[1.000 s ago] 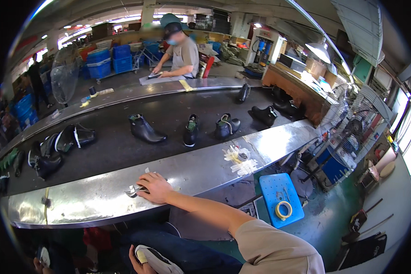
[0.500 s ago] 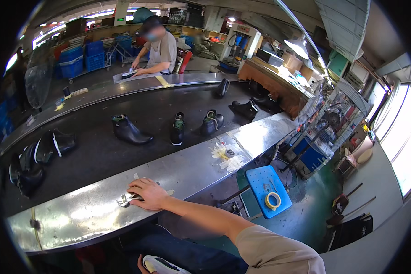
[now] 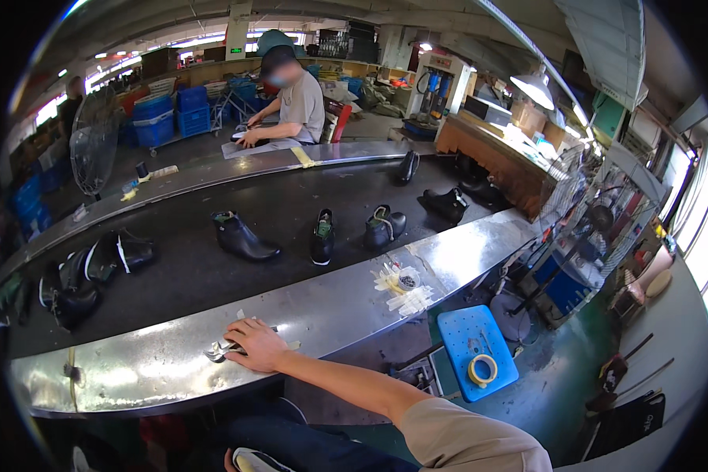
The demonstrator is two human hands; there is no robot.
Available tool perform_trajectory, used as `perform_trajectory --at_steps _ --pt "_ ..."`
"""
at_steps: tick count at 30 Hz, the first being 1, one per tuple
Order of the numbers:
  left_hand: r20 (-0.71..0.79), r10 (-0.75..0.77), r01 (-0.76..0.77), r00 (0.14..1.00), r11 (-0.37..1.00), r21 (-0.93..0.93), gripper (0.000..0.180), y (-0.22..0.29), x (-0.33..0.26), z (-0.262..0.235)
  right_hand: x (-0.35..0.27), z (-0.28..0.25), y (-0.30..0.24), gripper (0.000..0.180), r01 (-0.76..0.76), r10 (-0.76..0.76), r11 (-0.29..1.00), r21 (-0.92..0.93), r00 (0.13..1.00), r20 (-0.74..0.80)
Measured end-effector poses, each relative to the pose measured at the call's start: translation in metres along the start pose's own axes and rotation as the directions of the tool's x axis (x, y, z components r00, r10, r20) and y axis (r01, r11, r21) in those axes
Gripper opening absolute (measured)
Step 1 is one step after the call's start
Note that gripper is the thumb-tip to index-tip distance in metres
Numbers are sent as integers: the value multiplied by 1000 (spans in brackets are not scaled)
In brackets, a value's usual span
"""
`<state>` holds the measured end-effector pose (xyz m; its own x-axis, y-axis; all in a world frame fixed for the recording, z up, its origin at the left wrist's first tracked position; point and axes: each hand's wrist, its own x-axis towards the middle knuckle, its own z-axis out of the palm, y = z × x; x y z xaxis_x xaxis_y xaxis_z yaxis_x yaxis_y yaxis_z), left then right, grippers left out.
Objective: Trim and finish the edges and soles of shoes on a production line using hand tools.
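The right hand (image 3: 253, 346) lies palm down on the steel surface (image 3: 338, 303), its fingers (image 3: 236, 337) pressed flat over a small metal tool (image 3: 216, 352) with pale paper scraps just beside it; whether the fingers actually clasp the tool cannot be told, since the hand covers most of it. The left hand is barely in view at the bottom edge, near a white-soled shoe (image 3: 252, 460) resting at the person's lap, and the state of its fingers cannot be told.

Beyond the right hand runs the dark conveyor belt (image 3: 212, 275). On it, past the hand, stand three black shoes in a loose row: an ankle boot (image 3: 242, 238), a shoe seen end-on (image 3: 322, 237), and a shoe with a pale lining (image 3: 385, 226). To the left of the hand, a heap of about four black boots (image 3: 94, 271) lies on the belt. Farther right along the belt are three more dark shoes (image 3: 447, 203).

Right of the hand on the surface sits one small round dish (image 3: 407, 280) among yellowish strips. Below that, one blue stool (image 3: 477, 350) carries one roll of tape (image 3: 482, 370). Across the belt, another person (image 3: 291, 102) sits working.
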<state>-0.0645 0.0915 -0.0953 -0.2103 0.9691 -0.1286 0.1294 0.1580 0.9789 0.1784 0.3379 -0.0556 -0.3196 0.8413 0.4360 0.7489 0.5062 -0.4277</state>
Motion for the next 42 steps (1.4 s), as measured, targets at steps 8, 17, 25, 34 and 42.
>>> perform_trajectory --at_steps 8,17,25,34,42 --pt "-60 201 -192 978 974 122 73 20 -40 -7 4 5 0 42 61 -58 997 50 996 -61" --pt "-149 189 -194 971 981 -18 49 12 -36 -1 -1 5 22 31 131 -165 977 -168 964 -208" --pt "-168 -17 -7 986 990 -144 51 3 -39 -9 6 -3 -26 25 130 -143 948 -290 989 -24" --pt "-116 -86 84 989 996 -23 51 1 -13 -7 -88 -5 -146 38 -291 -72 853 433 756 651" --pt "-131 -73 81 989 995 61 51 3 -9 -8 -95 30 -142 20 -16 -148 932 361 895 420"
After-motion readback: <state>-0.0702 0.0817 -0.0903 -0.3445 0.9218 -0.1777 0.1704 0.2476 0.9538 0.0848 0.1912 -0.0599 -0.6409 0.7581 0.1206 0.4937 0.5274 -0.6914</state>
